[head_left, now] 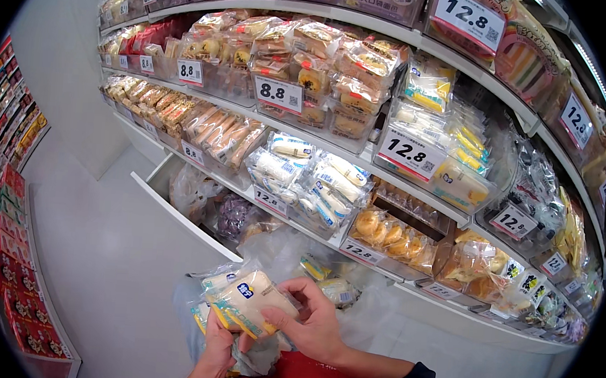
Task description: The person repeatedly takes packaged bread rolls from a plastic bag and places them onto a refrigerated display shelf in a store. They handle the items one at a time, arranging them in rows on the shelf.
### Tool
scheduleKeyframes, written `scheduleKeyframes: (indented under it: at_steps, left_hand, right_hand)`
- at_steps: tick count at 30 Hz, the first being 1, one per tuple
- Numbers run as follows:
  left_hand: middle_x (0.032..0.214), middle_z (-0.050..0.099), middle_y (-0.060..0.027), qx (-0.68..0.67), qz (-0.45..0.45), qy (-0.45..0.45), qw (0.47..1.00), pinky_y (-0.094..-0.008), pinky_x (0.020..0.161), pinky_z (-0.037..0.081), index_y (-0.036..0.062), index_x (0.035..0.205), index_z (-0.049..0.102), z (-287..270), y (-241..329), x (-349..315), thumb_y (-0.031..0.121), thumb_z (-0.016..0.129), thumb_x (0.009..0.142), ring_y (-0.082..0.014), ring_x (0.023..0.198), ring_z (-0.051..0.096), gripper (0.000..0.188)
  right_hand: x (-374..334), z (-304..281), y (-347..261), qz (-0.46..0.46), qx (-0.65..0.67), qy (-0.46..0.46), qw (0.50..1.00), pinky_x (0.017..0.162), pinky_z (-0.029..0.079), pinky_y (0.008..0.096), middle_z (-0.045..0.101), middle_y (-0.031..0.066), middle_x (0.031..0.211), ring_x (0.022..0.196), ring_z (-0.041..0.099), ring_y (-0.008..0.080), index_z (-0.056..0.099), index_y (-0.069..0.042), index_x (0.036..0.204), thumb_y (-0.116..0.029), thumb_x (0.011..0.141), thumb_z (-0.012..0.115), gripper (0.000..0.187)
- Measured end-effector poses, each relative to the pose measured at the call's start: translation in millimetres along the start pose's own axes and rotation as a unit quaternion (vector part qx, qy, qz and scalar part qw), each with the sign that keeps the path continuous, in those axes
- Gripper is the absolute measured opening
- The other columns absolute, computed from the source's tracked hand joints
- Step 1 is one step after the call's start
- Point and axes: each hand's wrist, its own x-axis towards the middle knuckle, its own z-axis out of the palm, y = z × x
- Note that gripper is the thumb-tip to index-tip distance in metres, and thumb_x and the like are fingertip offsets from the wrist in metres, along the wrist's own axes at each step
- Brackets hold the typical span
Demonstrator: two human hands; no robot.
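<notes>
In front of my body I hold several clear-wrapped bread packets (257, 295), with pale bread, yellow bands and a blue label showing. My left hand (220, 345) grips them from below, thumb up along the lower edge. My right hand (315, 323) is closed on the right edge of the top packet, its thumb lying on the wrapper. More packets of the same look lie behind the top one, partly hidden. Just beyond my hands sits a crumpled clear plastic bag (281, 249), with more yellow-marked packets (338, 290) beside it.
Curved white shelves with clear bins of packaged bread (353, 73) rise ahead. Below, a pulled-out drawer (182, 216) holds bagged goods. A bin of similar yellow-marked packets (453, 147) stands right of centre. Another shelf with red packages (21, 296) runs along the left, across the grey floor (109, 246).
</notes>
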Motion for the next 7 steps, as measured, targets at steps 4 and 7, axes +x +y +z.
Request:
scheduleKeyframes:
  at_steps: [4,7]
  left_hand:
    - [0.080,0.065,-0.0096,0.121,-0.022,0.047,0.991,-0.0230,0.039,0.040,-0.0024,0.115,0.054,10,1,0,0.033,0.076,0.080,-0.0112,0.047,0.054,0.055]
    - [0.085,0.067,-0.0140,0.058,-0.020,0.088,0.994,-0.0234,0.040,0.041,-0.0035,0.120,0.054,6,-11,0,0.010,0.078,0.076,-0.0171,0.050,0.058,0.052]
  right_hand:
    - [2,-11,-11,-0.088,-0.198,-0.027,0.976,0.087,0.044,0.0298,0.053,0.0060,0.107,0.100,0.054,0.0170,0.057,-0.004,0.113,-0.017,0.083,0.077,0.038]
    - [1,-14,-12,-0.136,-0.233,-0.036,0.962,0.087,0.044,0.0308,0.053,0.0066,0.108,0.101,0.054,0.0204,0.057,-0.005,0.114,-0.019,0.082,0.078,0.040]
